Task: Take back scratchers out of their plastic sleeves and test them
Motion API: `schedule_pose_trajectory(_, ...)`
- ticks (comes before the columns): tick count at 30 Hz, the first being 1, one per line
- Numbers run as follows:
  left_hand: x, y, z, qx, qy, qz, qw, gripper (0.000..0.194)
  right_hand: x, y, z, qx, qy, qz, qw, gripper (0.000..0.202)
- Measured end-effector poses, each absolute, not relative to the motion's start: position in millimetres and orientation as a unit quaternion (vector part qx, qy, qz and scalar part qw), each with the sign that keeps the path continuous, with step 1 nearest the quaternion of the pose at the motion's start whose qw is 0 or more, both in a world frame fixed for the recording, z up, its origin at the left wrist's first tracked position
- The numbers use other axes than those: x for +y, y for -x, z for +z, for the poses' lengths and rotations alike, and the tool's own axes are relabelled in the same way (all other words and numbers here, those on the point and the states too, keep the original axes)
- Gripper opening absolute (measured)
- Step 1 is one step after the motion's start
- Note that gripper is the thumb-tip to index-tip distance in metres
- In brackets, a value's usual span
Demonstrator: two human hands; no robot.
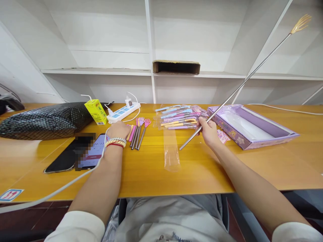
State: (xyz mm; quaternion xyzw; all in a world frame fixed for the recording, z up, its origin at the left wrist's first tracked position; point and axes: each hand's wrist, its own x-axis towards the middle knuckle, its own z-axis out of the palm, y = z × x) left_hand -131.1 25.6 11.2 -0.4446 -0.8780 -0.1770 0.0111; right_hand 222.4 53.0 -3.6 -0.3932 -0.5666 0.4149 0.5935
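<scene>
My right hand (208, 131) is closed on the metal rod of a telescopic back scratcher (242, 84). Its rod is drawn out long, slanting up to the right, with a yellow claw at the far end. The rod's bare lower end hangs over a clear plastic sleeve (172, 151). My left hand (118, 130) is curled on the table, its fingertips hidden, against several coloured handles (131, 133). Beside these lie short back scratchers (141, 134) with pink and purple claws. Left of my right hand, several bagged back scratchers (176, 117) form a pile.
An open purple box (252, 129) stands on the right, with a pink card (223, 136) near it. To the left are a power strip (123, 112), a yellow drink carton (96, 112), two phones (68, 154) and a black wrapped parcel (47, 121). A white cable (63, 187) crosses my left forearm.
</scene>
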Motion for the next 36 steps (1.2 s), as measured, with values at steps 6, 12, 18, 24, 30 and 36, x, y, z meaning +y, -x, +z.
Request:
schedule_pose_trajectory(6,21,118,16,-0.887,0.432,-0.160,0.034,0.044,50,-221,-2,-0.578,0.391,0.409,0.587,0.042)
schedule_pose_trajectory(12,25,64,10,-0.721,0.608,-0.311,0.117,0.045,50,-220,-2,-0.593,0.395,0.418,0.564,0.045)
schedule_pose_trajectory(18,1,-1,14,-0.469,0.818,-0.331,0.012,0.037,51,-218,-4,-0.605,0.417,0.393,0.553,0.045)
schedule_pose_trajectory(24,-12,-21,15,-0.409,0.855,-0.317,0.011,0.037,44,-211,-4,-0.606,0.393,0.415,0.553,0.041)
schedule_pose_trajectory(30,-9,-26,9,-0.463,0.842,-0.277,0.009,0.033,38,-201,-6,-0.624,0.348,0.490,0.499,0.045)
schedule_pose_trajectory(36,13,30,17,-0.577,0.753,-0.299,0.104,0.032,59,-235,8,-0.504,0.292,0.542,0.606,0.053)
